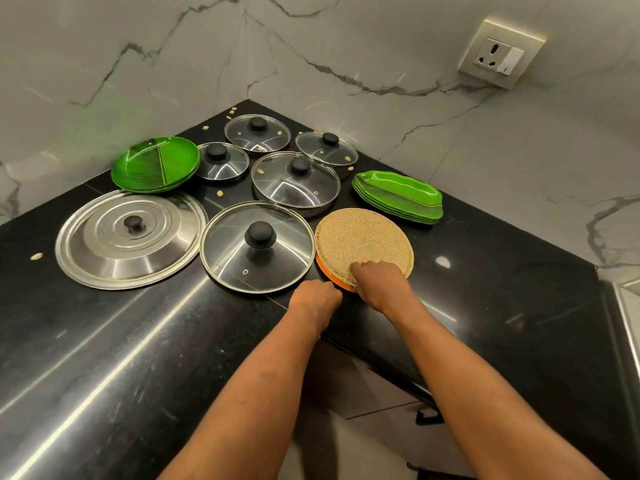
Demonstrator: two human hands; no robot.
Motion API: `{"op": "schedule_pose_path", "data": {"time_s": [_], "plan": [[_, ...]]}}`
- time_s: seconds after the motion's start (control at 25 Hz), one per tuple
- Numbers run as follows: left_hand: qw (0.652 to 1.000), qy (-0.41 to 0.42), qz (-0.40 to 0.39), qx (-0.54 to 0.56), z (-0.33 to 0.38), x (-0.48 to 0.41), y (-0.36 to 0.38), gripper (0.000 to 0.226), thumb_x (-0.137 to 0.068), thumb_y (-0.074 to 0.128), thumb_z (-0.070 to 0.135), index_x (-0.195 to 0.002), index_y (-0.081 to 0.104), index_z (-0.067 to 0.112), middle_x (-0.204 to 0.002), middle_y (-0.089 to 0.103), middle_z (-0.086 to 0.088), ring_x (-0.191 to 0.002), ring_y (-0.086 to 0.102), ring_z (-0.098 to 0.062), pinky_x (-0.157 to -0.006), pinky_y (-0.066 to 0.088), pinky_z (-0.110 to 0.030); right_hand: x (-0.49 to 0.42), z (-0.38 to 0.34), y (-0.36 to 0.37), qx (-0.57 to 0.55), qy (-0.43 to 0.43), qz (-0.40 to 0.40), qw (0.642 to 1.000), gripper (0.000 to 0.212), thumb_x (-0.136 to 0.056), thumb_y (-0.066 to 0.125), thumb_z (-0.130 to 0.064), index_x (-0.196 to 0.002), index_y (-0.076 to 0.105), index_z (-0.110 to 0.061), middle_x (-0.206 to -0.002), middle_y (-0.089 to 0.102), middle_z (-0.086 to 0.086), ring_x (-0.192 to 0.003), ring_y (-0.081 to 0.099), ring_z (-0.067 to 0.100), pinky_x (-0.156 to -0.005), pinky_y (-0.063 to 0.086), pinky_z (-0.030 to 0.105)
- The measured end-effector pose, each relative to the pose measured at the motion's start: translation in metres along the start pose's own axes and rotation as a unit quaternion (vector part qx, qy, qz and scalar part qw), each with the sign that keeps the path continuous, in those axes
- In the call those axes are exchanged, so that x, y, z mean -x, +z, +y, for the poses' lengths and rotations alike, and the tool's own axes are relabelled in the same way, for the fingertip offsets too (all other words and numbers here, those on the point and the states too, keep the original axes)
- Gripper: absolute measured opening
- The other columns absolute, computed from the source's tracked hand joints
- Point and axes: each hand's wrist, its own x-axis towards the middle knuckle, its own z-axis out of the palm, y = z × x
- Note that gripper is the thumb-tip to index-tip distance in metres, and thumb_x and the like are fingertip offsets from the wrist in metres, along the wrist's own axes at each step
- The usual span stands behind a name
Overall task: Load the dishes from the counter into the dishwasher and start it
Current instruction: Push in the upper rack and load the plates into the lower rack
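Observation:
A round tan speckled plate (360, 242) lies on an orange plate (332, 277) near the front edge of the black counter (138, 358). My right hand (381, 284) grips the near rim of the tan plate. My left hand (317, 299) is curled at the orange plate's near-left edge; its fingertips are hidden. To the left lie a glass lid with a black knob (258, 245) and a large steel lid (130, 239). Behind stand several smaller glass lids (296, 181), a stack of round green plates (156, 164) and a stack of leaf-shaped green plates (398, 195).
Marble walls meet in a corner behind the counter, with a wall socket (500, 53) at the upper right. Small seeds or crumbs (36, 256) are scattered on the counter. Below the counter edge are cabinet fronts with a dark handle (427, 417).

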Motion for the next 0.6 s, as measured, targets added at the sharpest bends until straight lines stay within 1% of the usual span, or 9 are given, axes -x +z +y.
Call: {"op": "schedule_pose_path", "data": {"time_s": [0.08, 0.16, 0.28, 0.36, 0.44, 0.48, 0.52, 0.6], "plan": [[1.0, 0.002, 0.0, 0.006, 0.0, 0.001, 0.0, 0.036, -0.086, 0.071, 0.01, -0.121, 0.062, 0.009, -0.123, 0.061, -0.011, -0.114, 0.06, -0.03, -0.089, 0.048, -0.039, 0.006, -0.001, -0.005, 0.02, -0.008, 0.008, 1.0, 0.016, -0.094, 0.048, -0.015, -0.108, 0.052, -0.009, -0.102, 0.065, 0.013, -0.091, 0.063, 0.036, -0.063, 0.036, 0.037], [1.0, 0.005, 0.002, 0.009, 0.001, 0.002, 0.0, 0.036, -0.087, 0.07, 0.01, -0.122, 0.062, 0.009, -0.124, 0.06, -0.011, -0.115, 0.06, -0.031, -0.09, 0.048, -0.04, 0.012, 0.0, -0.012, 0.026, 0.008, 0.029, 0.999, 0.016, -0.092, 0.047, -0.012, -0.107, 0.053, -0.009, -0.1, 0.067, 0.011, -0.089, 0.064, 0.035, -0.062, 0.036, 0.036], [1.0, 0.003, 0.006, 0.007, 0.002, 0.004, 0.003, 0.038, -0.085, 0.07, 0.009, -0.122, 0.061, 0.009, -0.125, 0.06, -0.012, -0.116, 0.059, -0.031, -0.092, 0.049, -0.041, 0.02, 0.006, -0.024, 0.019, 0.076, 0.078, 0.994, 0.02, -0.091, 0.045, -0.006, -0.108, 0.053, -0.009, -0.099, 0.069, 0.009, -0.087, 0.067, 0.033, -0.061, 0.039, 0.035], [1.0, -0.002, 0.003, 0.009, 0.004, 0.005, 0.004, 0.039, -0.086, 0.069, 0.007, -0.124, 0.059, 0.009, -0.127, 0.059, -0.013, -0.118, 0.057, -0.031, -0.094, 0.048, -0.041, 0.029, 0.016, -0.029, -0.009, 0.138, 0.118, 0.983, 0.021, -0.094, 0.041, -0.007, -0.11, 0.055, -0.009, -0.097, 0.069, 0.009, -0.086, 0.069, 0.033, -0.064, 0.047, 0.038], [1.0, -0.007, 0.005, 0.011, 0.006, 0.007, 0.006, 0.042, -0.088, 0.068, 0.006, -0.128, 0.055, 0.007, -0.131, 0.056, -0.014, -0.123, 0.053, -0.031, -0.097, 0.046, -0.041, 0.04, 0.027, -0.031, -0.072, 0.212, 0.178, 0.958, 0.021, -0.099, 0.038, -0.011, -0.107, 0.057, -0.009, -0.092, 0.07, 0.013, -0.083, 0.069, 0.037, -0.065, 0.051, 0.041], [1.0, -0.01, 0.006, 0.011, 0.007, 0.007, 0.006, 0.044, -0.089, 0.067, 0.006, -0.13, 0.053, 0.007, -0.133, 0.054, -0.014, -0.125, 0.051, -0.031, -0.098, 0.045, -0.041, 0.046, 0.032, -0.031, -0.116, 0.252, 0.212, 0.937, 0.021, -0.101, 0.038, -0.013, -0.105, 0.058, -0.008, -0.091, 0.07, 0.015, -0.082, 0.068, 0.039, -0.063, 0.05, 0.042], [1.0, -0.014, 0.007, 0.011, 0.008, 0.007, 0.007, 0.046, -0.089, 0.067, 0.006, -0.132, 0.051, 0.006, -0.136, 0.052, -0.015, -0.127, 0.049, -0.03, -0.099, 0.044, -0.04, 0.052, 0.037, -0.031, -0.163, 0.292, 0.24, 0.911, 0.022, -0.101, 0.04, -0.015, -0.104, 0.059, -0.007, -0.091, 0.069, 0.018, -0.083, 0.067, 0.041, -0.062, 0.049, 0.042], [1.0, -0.023, 0.009, 0.006, 0.01, 0.006, 0.01, 0.053, -0.091, 0.065, 0.006, -0.14, 0.044, 0.003, -0.144, 0.047, -0.017, -0.134, 0.043, -0.031, -0.105, 0.04, -0.04, 0.06, 0.045, -0.029, -0.25, 0.371, 0.271, 0.853, 0.022, -0.1, 0.043, -0.018, -0.103, 0.061, -0.005, -0.094, 0.067, 0.022, -0.088, 0.065, 0.043, -0.065, 0.049, 0.043]]}}
